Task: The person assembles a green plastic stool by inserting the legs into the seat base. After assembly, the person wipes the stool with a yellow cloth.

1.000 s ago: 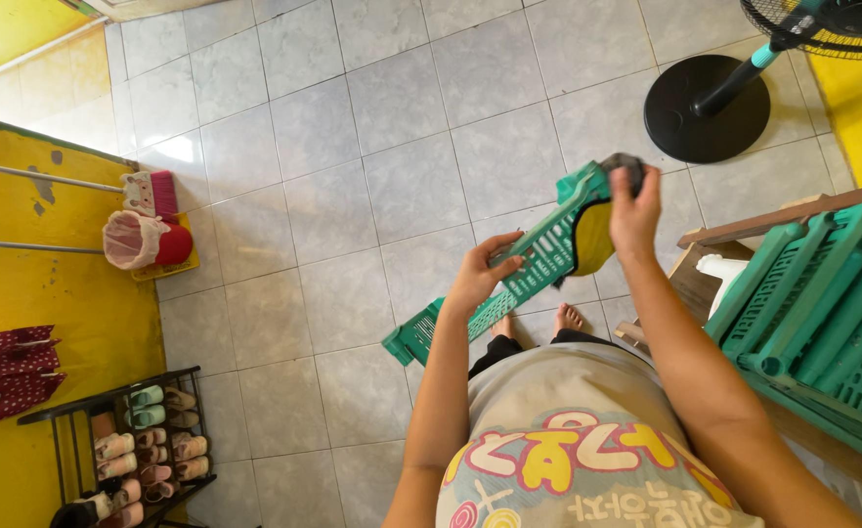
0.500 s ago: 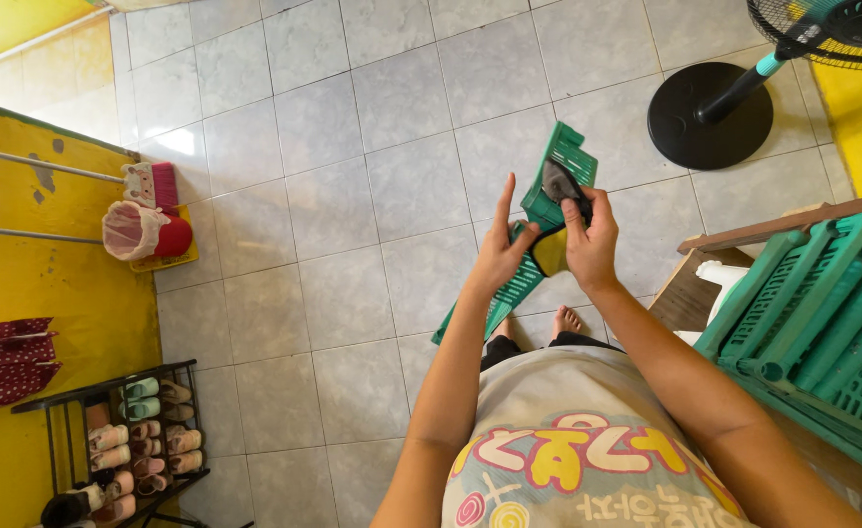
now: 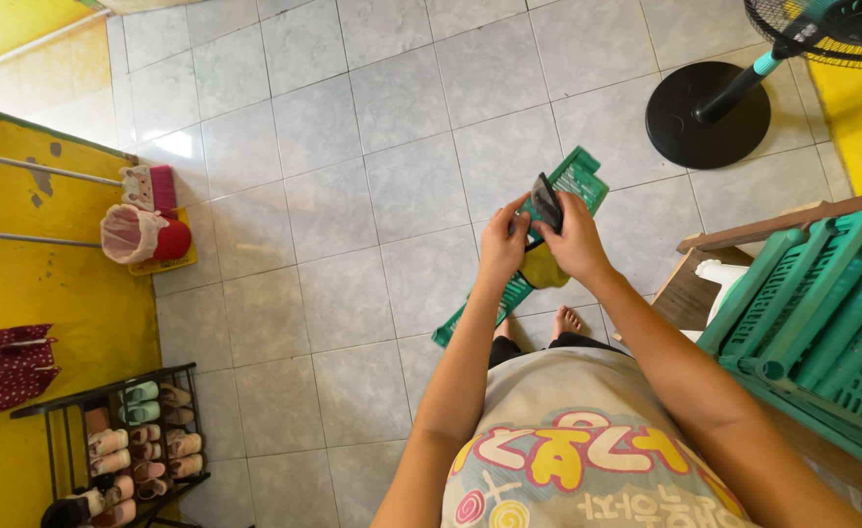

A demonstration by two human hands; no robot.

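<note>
I hold a long green slatted plastic panel (image 3: 580,177) upright in front of me, its lower end (image 3: 455,329) near the tiled floor. My left hand (image 3: 502,242) grips its left edge about halfway up. My right hand (image 3: 576,240) grips it from the right and also pinches a small dark flat object (image 3: 546,202) against the panel. A yellow cloth (image 3: 542,268) hangs just below my hands. One bare foot (image 3: 567,320) shows beneath.
Green plastic crates (image 3: 822,323) stand on a wooden surface (image 3: 788,223) at right. A standing fan's black base (image 3: 707,114) sits at upper right. At left are a shoe rack (image 3: 123,440), a mop and brush (image 3: 143,220) and a yellow wall (image 3: 50,293).
Both hands have come together on the panel. The right hand slid down from the panel's top, and the panel swung from slanted to more upright and closer to my body.
</note>
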